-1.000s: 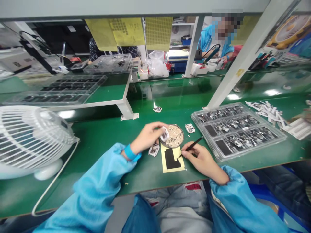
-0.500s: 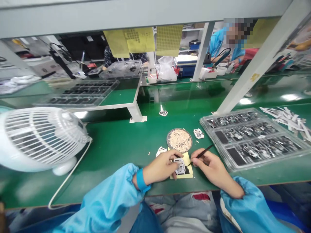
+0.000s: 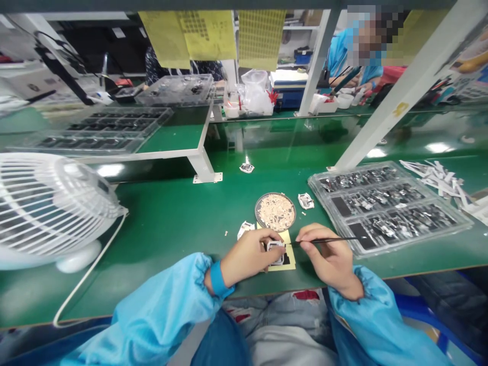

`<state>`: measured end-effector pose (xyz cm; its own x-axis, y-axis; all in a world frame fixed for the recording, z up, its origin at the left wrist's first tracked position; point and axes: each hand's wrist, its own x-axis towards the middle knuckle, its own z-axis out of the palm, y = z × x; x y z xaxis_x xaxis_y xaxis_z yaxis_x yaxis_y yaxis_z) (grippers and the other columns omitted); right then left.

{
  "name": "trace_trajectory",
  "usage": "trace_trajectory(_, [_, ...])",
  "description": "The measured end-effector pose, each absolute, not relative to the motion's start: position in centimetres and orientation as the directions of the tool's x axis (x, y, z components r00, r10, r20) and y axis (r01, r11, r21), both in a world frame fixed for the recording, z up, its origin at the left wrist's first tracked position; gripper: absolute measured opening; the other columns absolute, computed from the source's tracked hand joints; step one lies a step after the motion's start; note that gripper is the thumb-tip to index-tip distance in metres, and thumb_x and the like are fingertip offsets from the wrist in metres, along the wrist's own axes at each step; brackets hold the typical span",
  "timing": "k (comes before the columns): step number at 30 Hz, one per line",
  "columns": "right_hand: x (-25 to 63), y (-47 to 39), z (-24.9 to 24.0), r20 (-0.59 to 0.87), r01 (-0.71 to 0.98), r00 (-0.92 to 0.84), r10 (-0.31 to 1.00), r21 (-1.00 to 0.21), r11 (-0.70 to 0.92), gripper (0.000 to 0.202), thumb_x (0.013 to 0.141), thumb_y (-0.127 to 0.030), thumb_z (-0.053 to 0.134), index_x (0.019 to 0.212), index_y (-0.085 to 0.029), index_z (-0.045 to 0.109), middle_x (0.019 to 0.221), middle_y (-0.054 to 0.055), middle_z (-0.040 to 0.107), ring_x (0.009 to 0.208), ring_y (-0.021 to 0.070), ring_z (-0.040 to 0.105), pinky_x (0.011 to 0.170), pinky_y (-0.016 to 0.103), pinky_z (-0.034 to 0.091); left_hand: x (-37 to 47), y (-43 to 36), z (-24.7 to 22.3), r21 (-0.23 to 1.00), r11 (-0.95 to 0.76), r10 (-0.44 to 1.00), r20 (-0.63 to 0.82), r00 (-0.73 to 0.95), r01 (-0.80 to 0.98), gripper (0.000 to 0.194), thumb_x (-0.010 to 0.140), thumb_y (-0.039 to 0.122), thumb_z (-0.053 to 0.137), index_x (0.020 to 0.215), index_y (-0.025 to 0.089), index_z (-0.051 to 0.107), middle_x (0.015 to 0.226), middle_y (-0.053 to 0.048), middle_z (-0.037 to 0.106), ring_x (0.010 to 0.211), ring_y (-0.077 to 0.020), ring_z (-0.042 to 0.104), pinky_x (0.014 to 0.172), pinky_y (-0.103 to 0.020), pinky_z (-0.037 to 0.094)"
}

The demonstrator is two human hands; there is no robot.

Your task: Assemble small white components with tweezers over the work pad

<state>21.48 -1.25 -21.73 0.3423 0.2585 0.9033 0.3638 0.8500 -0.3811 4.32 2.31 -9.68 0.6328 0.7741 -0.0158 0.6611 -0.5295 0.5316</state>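
Note:
My left hand (image 3: 253,251) is closed on a small white frame-shaped part (image 3: 275,253), thumb at its right side. Beneath the part lies a yellow sheet (image 3: 291,262) with a black patch. In my right hand (image 3: 328,254) are dark, slim tweezers (image 3: 331,239), pinched between thumb and fingers; their tip points left at the part, and I cannot tell whether it touches. Just beyond my hands sits a round dish (image 3: 275,211) of small beige pieces. Another white part (image 3: 245,229) rests by my left hand, and one more (image 3: 305,201) right of the dish.
A clear tray (image 3: 392,208) of small parts stands at the right, with white strips (image 3: 438,180) behind it. On the left is a white fan (image 3: 53,208) with its cord. A slanted post (image 3: 396,96) and a raised shelf (image 3: 171,137) frame the bench. A co-worker (image 3: 354,56) sits opposite.
The tweezers have swung from slanting down-left to nearly level, with their tip now at the white part. My left fingers have shifted over the part. The whole view has tilted slightly downward.

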Motion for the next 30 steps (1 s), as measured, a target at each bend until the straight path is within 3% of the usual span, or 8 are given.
trace_trajectory(2, [21.54, -1.41, -21.83, 0.905, 0.369, 0.352, 0.238, -0.368, 0.854, 0.03, 0.069, 0.003, 0.059, 0.093, -0.015, 0.056, 0.088, -0.002, 0.064, 0.093, -0.0091, 0.063, 0.085, 0.005, 0.057, 4.28, 2.24, -9.77, 0.525, -0.542, 0.771, 0.002, 0.637, 0.656, 0.032, 0.082, 0.046, 0.063, 0.1, 0.019, 0.067, 0.063, 0.001, 0.06, 0.046, -0.0045, 0.053, 0.042, -0.011, 0.033])
trace_trajectory(9, [21.32, -1.61, -21.69, 0.944, 0.488, 0.233, 0.234, -0.321, 0.812, 0.033, 0.065, 0.001, 0.066, 0.093, -0.017, 0.061, 0.091, -0.003, 0.067, 0.096, -0.0097, 0.063, 0.086, 0.005, 0.057, 3.96, 2.88, -10.0, 0.566, -0.481, 0.784, -0.064, 0.617, 0.67, 0.035, 0.085, 0.037, 0.056, 0.113, 0.02, 0.066, 0.067, -0.001, 0.064, 0.054, -0.0111, 0.063, 0.049, -0.016, 0.044])
trace_trajectory(20, [21.22, -1.47, -21.41, 0.961, 0.557, 0.178, 0.212, -0.276, 0.783, 0.033, 0.065, -0.002, 0.068, 0.093, -0.018, 0.064, 0.091, -0.005, 0.068, 0.097, -0.0112, 0.061, 0.089, 0.003, 0.054, 3.86, 2.83, -10.05, 0.558, -0.473, 0.793, -0.067, 0.605, 0.682, 0.039, 0.085, 0.039, 0.056, 0.116, 0.019, 0.067, 0.065, -0.003, 0.066, 0.055, -0.0132, 0.065, 0.05, -0.017, 0.045])
trace_trajectory(30, [21.4, -1.48, -22.17, 0.916, 0.485, 0.201, 0.349, -0.402, 0.776, 0.024, 0.069, -0.012, 0.068, 0.093, -0.017, 0.065, 0.09, -0.003, 0.067, 0.092, -0.0116, 0.061, 0.086, 0.001, 0.053, 3.74, 2.74, -10.05, 0.524, -0.498, 0.786, -0.063, 0.615, 0.691, 0.042, 0.078, 0.027, 0.055, 0.119, 0.022, 0.065, 0.062, 0.0, 0.063, 0.052, -0.0086, 0.058, 0.047, -0.014, 0.036])
